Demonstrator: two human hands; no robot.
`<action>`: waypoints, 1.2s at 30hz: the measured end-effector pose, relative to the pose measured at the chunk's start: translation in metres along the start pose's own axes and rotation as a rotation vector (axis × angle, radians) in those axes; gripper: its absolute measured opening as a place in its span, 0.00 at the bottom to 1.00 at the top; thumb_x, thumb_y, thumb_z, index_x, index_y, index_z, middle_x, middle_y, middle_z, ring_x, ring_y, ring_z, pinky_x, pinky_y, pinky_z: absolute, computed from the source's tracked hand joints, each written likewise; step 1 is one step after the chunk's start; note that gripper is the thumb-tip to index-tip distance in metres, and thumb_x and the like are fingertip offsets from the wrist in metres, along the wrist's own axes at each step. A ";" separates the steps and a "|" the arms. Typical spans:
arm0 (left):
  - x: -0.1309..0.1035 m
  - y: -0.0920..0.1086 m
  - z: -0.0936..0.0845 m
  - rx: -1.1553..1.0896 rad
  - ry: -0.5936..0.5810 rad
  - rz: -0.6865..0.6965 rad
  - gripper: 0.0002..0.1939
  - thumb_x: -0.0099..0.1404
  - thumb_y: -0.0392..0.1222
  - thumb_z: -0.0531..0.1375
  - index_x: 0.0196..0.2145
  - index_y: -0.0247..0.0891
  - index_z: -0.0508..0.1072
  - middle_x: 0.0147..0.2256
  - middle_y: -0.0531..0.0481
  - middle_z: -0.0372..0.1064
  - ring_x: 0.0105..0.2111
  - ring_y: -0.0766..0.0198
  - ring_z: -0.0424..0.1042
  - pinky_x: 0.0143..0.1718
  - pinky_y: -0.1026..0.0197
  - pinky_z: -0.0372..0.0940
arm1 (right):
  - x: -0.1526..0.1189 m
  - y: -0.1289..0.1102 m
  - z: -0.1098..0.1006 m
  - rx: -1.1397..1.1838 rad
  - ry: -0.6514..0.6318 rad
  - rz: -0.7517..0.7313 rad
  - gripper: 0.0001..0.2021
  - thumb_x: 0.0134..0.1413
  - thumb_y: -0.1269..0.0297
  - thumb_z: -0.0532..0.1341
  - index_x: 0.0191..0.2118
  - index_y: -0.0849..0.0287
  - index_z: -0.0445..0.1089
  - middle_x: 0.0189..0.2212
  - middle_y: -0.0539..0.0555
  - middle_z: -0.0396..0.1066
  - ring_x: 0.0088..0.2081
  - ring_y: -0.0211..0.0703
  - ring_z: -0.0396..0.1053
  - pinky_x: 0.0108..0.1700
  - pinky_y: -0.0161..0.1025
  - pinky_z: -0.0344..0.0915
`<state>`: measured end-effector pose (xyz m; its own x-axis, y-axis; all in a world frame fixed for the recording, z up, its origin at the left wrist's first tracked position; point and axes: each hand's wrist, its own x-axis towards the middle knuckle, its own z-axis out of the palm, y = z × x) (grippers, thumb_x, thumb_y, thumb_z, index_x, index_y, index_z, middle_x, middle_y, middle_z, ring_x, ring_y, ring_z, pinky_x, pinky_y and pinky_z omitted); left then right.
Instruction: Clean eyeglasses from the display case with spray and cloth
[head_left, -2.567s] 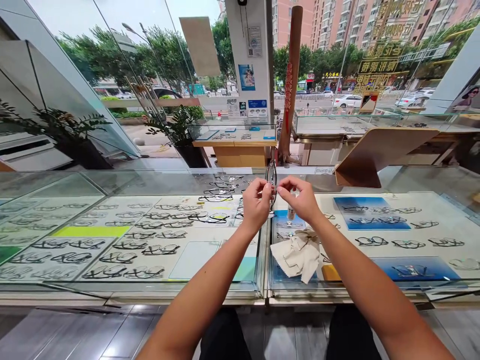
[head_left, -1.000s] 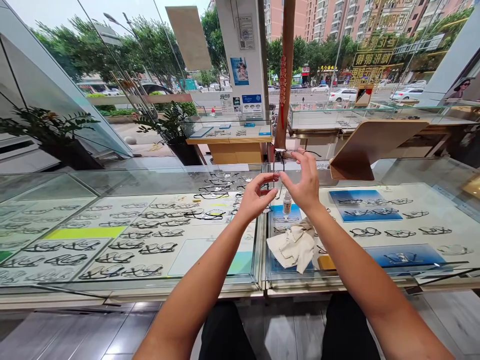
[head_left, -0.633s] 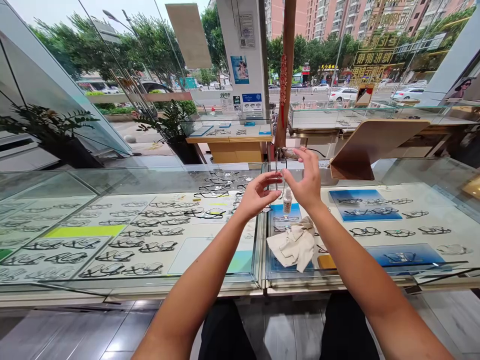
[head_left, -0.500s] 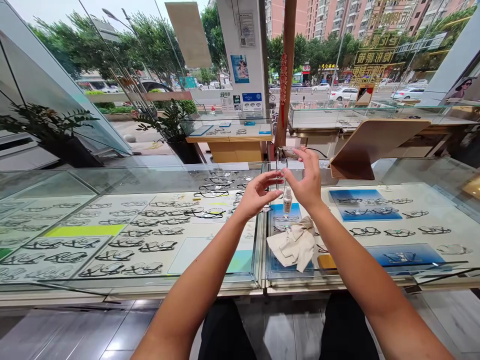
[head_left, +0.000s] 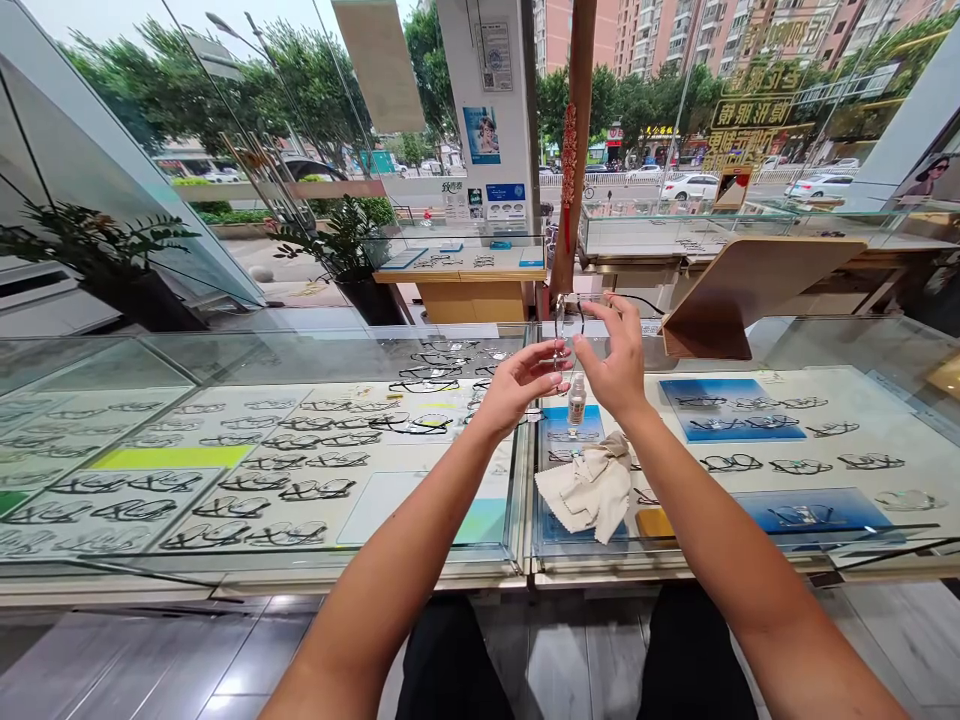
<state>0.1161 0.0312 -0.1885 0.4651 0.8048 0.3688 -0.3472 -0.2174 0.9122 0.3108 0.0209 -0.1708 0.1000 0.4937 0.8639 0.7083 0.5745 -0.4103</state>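
A pair of eyeglasses (head_left: 570, 318) with thin dark rims is held up above the glass counter, tilted on its side. My left hand (head_left: 523, 390) pinches its lower part between thumb and fingers. At the upper right, my right hand (head_left: 618, 362) has its fingertips on the frame, and a dark temple arm sticks out to the right behind them. Part of the frame is hidden by my fingers. Just below the hands stands a small clear spray bottle (head_left: 576, 402) with a white label. A crumpled beige cloth (head_left: 592, 490) lies in front of it on the countertop.
Glass display cases hold rows of eyeglasses (head_left: 319, 488) on both sides. A brown wooden stand (head_left: 761, 290) rises at the back right. Beyond are a low display table (head_left: 472, 300), potted plants (head_left: 341, 250) and a wooden post (head_left: 574, 150) by the windows.
The eyeglasses have turned slightly, so the rims show more openly between my hands. My right thumb and fingers have shifted a little to the right, while the bottle and cloth stay put.
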 end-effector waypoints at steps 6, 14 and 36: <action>0.000 -0.001 0.000 -0.032 0.009 -0.020 0.30 0.60 0.48 0.78 0.58 0.43 0.79 0.61 0.38 0.76 0.60 0.43 0.77 0.53 0.45 0.80 | 0.000 0.001 0.000 -0.009 -0.001 -0.001 0.19 0.68 0.55 0.61 0.60 0.50 0.72 0.66 0.63 0.65 0.70 0.61 0.64 0.71 0.63 0.64; -0.001 -0.002 0.003 0.001 0.019 0.005 0.26 0.58 0.47 0.79 0.52 0.41 0.81 0.58 0.39 0.77 0.58 0.45 0.79 0.52 0.46 0.80 | 0.000 0.001 0.002 -0.044 -0.002 -0.020 0.17 0.65 0.62 0.58 0.57 0.50 0.72 0.65 0.62 0.67 0.70 0.60 0.64 0.70 0.64 0.64; 0.005 0.011 -0.016 0.083 0.267 0.197 0.26 0.60 0.50 0.78 0.52 0.42 0.77 0.61 0.40 0.74 0.59 0.51 0.76 0.54 0.48 0.81 | 0.000 -0.002 -0.001 -0.151 0.096 0.118 0.05 0.56 0.64 0.63 0.31 0.52 0.67 0.58 0.61 0.75 0.59 0.64 0.69 0.62 0.63 0.64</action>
<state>0.1013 0.0420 -0.1800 0.1627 0.8567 0.4895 -0.3365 -0.4182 0.8437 0.3101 0.0193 -0.1699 0.2497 0.4834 0.8390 0.7837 0.4080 -0.4683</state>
